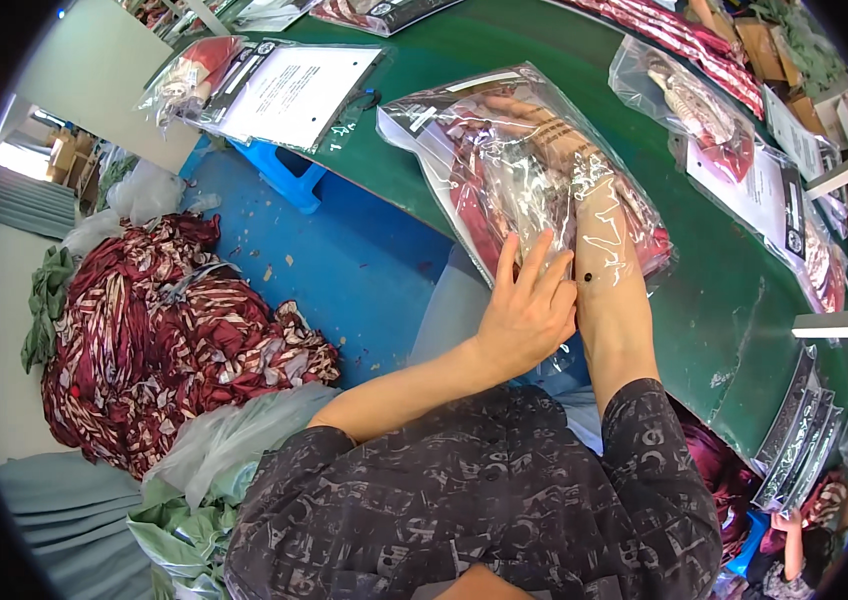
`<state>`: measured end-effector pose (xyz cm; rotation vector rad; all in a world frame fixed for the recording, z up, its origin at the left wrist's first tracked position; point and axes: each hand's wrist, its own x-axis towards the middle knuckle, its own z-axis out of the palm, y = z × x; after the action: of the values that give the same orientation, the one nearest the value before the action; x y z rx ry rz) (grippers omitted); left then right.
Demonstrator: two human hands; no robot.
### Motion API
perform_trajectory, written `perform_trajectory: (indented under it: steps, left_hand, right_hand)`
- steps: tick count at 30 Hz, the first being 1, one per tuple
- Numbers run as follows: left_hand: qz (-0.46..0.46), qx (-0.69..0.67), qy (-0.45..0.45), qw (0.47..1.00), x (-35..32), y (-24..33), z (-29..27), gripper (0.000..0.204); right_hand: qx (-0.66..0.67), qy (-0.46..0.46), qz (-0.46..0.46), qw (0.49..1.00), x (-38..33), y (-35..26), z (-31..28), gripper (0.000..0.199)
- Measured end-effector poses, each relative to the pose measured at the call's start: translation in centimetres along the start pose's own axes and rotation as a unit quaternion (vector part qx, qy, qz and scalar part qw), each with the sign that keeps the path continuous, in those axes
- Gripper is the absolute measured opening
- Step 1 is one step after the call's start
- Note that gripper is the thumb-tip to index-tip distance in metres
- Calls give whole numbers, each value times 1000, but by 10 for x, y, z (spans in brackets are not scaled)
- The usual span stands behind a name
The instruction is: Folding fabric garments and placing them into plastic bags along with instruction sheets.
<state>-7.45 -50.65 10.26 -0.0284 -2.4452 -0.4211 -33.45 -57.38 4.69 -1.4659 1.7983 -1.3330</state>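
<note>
A clear plastic bag (422, 160) with a white panel lies on the green table (689, 340) in front of me. Folded red and pale printed cloth (472, 190) shows inside it. My right forearm reaches into the bag, and my right hand (556, 138) is seen through the plastic with its fingers stretched to the left, on top of the cloth. Glare hides part of that hand. My left hand (526, 308) rests at the bag's near edge beside my right forearm, its fingers spread and touching the plastic.
Packed bags lie at the far left (279, 95) and right (709, 125) of the table. A large heap of red striped cloth (164, 340) lies on the blue floor (274, 260) to my left. A blue stool (284, 178) stands under the table. Another person's hand (787, 522) shows at lower right.
</note>
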Motion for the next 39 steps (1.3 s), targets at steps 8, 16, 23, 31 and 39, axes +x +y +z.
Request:
perform_trajectory:
  steps: [8, 16, 23, 31, 39]
  left_hand:
    - [31, -86, 20, 996, -11, 2, -10, 15]
    - [28, -155, 38, 987, 12, 13, 7, 12]
    - [-32, -194, 64, 978, 14, -1, 16, 7]
    - [-94, -312, 43, 945, 18, -13, 7, 7]
    - [-119, -337, 57, 932, 10, -12, 22, 9]
  right_hand:
    - [-339, 77, 233, 908, -1, -3, -16, 42]
    - [-534, 174, 197, 803, -32, -5, -34, 42]
    - [-722, 140, -27, 677, -52, 3, -23, 41]
    - [-334, 33, -10, 942, -42, -31, -2, 50]
    - [-595, -92, 113, 790, -36, -49, 48, 67]
